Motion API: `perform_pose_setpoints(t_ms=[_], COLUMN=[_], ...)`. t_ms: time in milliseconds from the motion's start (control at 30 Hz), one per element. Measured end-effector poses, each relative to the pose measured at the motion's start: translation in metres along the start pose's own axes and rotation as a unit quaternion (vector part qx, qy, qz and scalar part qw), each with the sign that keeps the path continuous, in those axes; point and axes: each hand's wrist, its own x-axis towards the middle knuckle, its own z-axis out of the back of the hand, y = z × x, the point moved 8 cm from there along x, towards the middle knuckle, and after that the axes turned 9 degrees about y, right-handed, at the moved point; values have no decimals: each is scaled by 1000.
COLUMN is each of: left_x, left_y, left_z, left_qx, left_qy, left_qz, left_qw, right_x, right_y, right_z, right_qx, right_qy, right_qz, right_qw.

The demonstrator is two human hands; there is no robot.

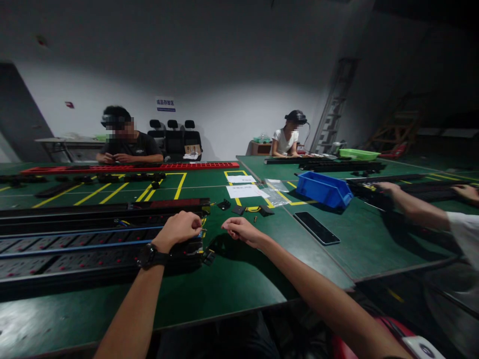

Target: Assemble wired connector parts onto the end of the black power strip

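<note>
On the left of the green table lie long black power strips (93, 257) with rows of sockets, red dots and blue edges. My left hand (180, 229), with a black watch on its wrist, rests at their right end, fingers curled closed beside yellow wires (204, 222). What it grips, if anything, is too small to make out. Just right of that end, my right hand (243, 231) hovers above the table with thumb and fingertips pinched together. Any item in that pinch is hidden. A black end piece (208, 256) hangs at the nearest strip's end.
Small black brackets (238, 210) lie beyond my hands, near paper sheets (245, 191) and clear plastic bags (277, 194). To the right are a phone (316, 228) and a blue bin (324, 189). A co-worker's arm (415, 202) reaches in. Two people sit across the table.
</note>
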Motion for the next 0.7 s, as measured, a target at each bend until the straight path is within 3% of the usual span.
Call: perform_pose_setpoints(t_ms=[200, 433, 700], left_x=[4, 11, 11], left_y=[-7, 1, -4], left_z=[-7, -14, -14], left_qx=[-11, -53, -11], left_qy=[3, -2, -12], left_qz=[-27, -30, -30], left_qw=[1000, 998, 999], right_x=[0, -1, 0], right_y=[-1, 2, -1], right_z=[0, -2, -2], right_qx=[-7, -10, -22], right_qy=[-2, -2, 4], right_qz=[-2, -8, -4], right_qw=[1000, 1000, 1000])
